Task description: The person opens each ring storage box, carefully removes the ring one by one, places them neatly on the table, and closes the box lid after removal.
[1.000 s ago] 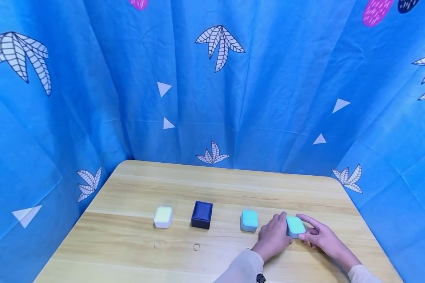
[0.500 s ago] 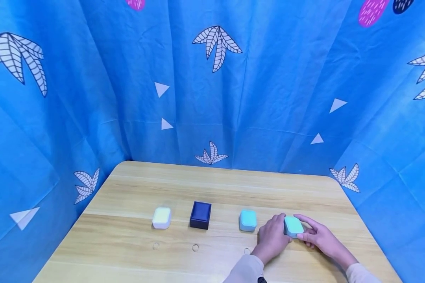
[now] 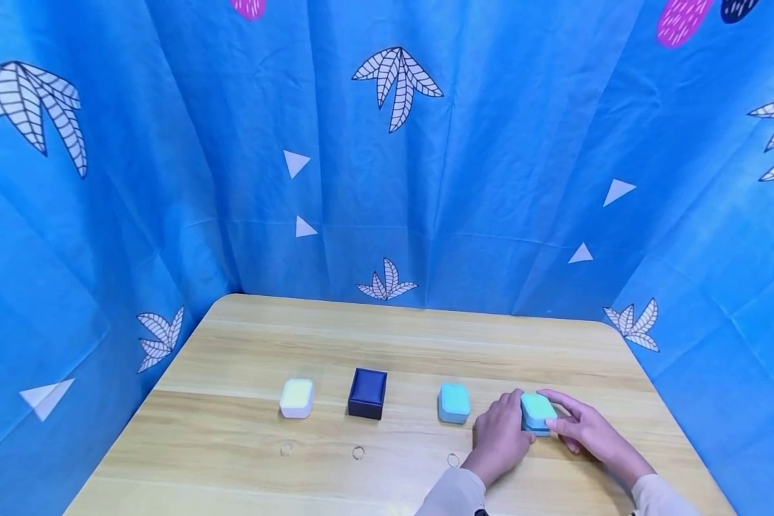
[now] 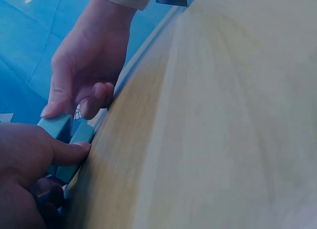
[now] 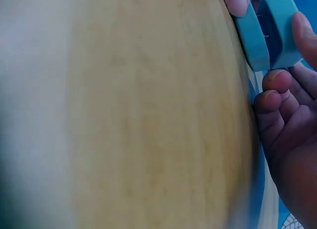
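Note:
On the right side of the table, both hands are at a turquoise ring box [image 3: 537, 410]. My left hand [image 3: 502, 436] grips its lower part from the left, thumb along the base [image 4: 81, 133]. From the other side my right hand [image 3: 585, 432] pinches the lid [image 5: 281, 26], thumb on top. The right wrist view shows the lid raised from the base [image 5: 252, 41], with a dark gap between and thin metal hinge parts across it. What lies inside the box is hidden. Below the left forearm's inner side, a ring [image 3: 448, 463] lies on the wood.
A second turquoise box [image 3: 454, 403] stands just left of the hands. Further left are a dark blue box [image 3: 367, 390] and a white box [image 3: 296, 398], each with a ring in front. The wooden table [image 3: 284, 337] is enclosed by a blue patterned curtain [image 3: 490, 179].
The right hand has lifted the lid, so a gap now shows between lid and base. The left hand stays on the base. The ring by the left sleeve has come into view.

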`<state>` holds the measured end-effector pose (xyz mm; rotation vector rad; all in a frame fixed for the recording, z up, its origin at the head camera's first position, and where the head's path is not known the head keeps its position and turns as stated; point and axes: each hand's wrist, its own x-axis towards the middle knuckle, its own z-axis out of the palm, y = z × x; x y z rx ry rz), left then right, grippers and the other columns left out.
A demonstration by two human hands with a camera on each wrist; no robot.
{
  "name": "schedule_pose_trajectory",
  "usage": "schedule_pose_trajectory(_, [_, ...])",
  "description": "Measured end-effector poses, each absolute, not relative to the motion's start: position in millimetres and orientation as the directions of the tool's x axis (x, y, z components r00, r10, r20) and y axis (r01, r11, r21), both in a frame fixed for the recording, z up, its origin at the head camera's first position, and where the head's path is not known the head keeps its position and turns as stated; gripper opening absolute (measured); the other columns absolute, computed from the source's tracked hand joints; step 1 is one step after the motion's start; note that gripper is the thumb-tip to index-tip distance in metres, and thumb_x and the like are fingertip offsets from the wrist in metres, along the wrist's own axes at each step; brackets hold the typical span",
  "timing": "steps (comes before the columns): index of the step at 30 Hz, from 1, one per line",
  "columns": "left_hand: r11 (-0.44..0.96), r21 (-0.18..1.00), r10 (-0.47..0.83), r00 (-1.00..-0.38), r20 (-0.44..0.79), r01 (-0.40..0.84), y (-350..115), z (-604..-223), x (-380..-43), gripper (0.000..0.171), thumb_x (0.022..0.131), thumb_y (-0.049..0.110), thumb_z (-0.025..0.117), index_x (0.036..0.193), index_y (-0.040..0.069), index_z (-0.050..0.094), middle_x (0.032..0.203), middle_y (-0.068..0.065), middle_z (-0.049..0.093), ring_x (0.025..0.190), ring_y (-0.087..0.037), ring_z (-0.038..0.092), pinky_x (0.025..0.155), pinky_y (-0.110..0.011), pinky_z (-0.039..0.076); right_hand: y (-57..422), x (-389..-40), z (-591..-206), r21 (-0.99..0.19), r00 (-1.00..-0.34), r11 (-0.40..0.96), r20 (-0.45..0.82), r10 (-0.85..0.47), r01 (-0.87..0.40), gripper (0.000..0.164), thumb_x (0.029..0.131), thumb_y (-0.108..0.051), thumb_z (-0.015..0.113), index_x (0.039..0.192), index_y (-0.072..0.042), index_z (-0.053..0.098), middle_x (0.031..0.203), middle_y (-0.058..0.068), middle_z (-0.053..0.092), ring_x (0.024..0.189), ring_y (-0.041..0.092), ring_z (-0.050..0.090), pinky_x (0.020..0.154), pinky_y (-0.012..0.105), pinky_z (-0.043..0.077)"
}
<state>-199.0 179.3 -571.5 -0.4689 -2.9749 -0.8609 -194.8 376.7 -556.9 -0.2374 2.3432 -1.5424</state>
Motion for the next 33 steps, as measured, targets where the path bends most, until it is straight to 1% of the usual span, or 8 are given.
schedule_pose_trajectory(8, [0.821,0.495,0.275,-0.957,0.094,0.285,182.3,-574.0,-198.3,0.079,0.079,0.04,0.084,0.146,0.026,0.044,0.126,0.013,0.061,0.107,-0.004,0.06,0.081,-0.026,0.05,376.7,-201.1,-551.4,-0.906,-0.936,0.413,-0.219,-0.275,0.09,0.06,0.104,-0.027,0.053,0.154,0.0,0.033,0.066,-0.001,0.049,0.054,0.011,0.048,0.052,0.033,0.047])
schedule_pose_trajectory(12, [0.816,0.51,0.27,-0.959,0.081,0.273,183.5,-574.7,-197.8,0.081,0.079,0.039,0.084,0.147,0.025,0.044,0.13,0.012,0.06,0.112,-0.004,0.06,0.084,-0.027,0.051,377.1,-202.2,-551.0,-0.921,-0.936,0.387,-0.169,-0.309,0.039,0.057,0.106,-0.023,0.049,0.151,0.008,0.033,0.065,-0.002,0.046,0.05,0.019,0.043,0.049,0.034,0.045])
schedule_pose_trajectory(15, [0.813,0.52,0.26,-0.963,0.073,0.26,184.1,-575.1,-197.8,0.082,0.078,0.039,0.084,0.148,0.025,0.044,0.131,0.012,0.06,0.114,-0.004,0.06,0.085,-0.028,0.051,377.0,-203.6,-551.6,-0.921,-0.94,0.389,-0.153,-0.306,0.023,0.055,0.107,-0.024,0.046,0.149,0.01,0.035,0.063,-0.003,0.045,0.049,0.025,0.042,0.048,0.036,0.045])
schedule_pose_trajectory(21, [0.805,0.537,0.258,-0.964,0.066,0.252,184.1,-574.6,-197.7,0.086,0.077,0.04,0.086,0.149,0.024,0.043,0.131,0.012,0.061,0.113,-0.005,0.06,0.085,-0.029,0.05,376.7,-209.9,-552.2,-0.919,-0.953,0.387,-0.182,-0.243,0.077,0.056,0.109,-0.033,0.039,0.144,0.011,0.041,0.059,-0.002,0.042,0.048,0.018,0.041,0.049,0.035,0.045])
schedule_pose_trajectory(25, [0.801,0.544,0.26,-0.964,0.061,0.25,183.2,-574.1,-198.4,0.088,0.076,0.04,0.086,0.15,0.023,0.042,0.13,0.012,0.061,0.112,-0.005,0.06,0.085,-0.029,0.05,374.3,-212.4,-552.0,-0.914,-0.96,0.393,-0.192,-0.201,0.101,0.053,0.11,-0.036,0.038,0.135,0.009,0.052,0.056,-0.002,0.04,0.049,0.015,0.043,0.05,0.034,0.045])
schedule_pose_trajectory(27, [0.797,0.551,0.26,-0.964,0.056,0.247,182.5,-573.9,-198.9,0.09,0.075,0.04,0.086,0.151,0.024,0.04,0.131,0.012,0.061,0.112,-0.006,0.06,0.086,-0.03,0.05,371.8,-213.0,-552.1,-0.909,-0.966,0.4,-0.196,-0.168,0.115,0.051,0.109,-0.038,0.039,0.125,0.006,0.058,0.055,-0.002,0.04,0.049,0.014,0.044,0.051,0.034,0.045])
schedule_pose_trajectory(29, [0.793,0.56,0.259,-0.965,0.049,0.241,181.9,-573.6,-199.7,0.091,0.075,0.039,0.086,0.152,0.025,0.039,0.13,0.012,0.061,0.112,-0.007,0.06,0.086,-0.03,0.05,369.2,-213.5,-552.2,-0.905,-0.969,0.404,-0.203,-0.141,0.131,0.051,0.109,-0.041,0.039,0.113,0.006,0.06,0.055,-0.001,0.041,0.05,0.016,0.045,0.055,0.035,0.045])
schedule_pose_trajectory(33, [0.777,0.584,0.258,-0.965,0.045,0.235,180.3,-572.3,-201.1,0.092,0.074,0.036,0.088,0.151,0.027,0.038,0.126,0.013,0.062,0.106,-0.007,0.061,0.083,-0.031,0.049,364.7,-214.0,-552.5,-0.895,-0.973,0.413,-0.217,-0.077,0.167,0.053,0.108,-0.046,0.039,0.103,0.003,0.059,0.058,0.003,0.047,0.053,0.022,0.047,0.063,0.038,0.044])
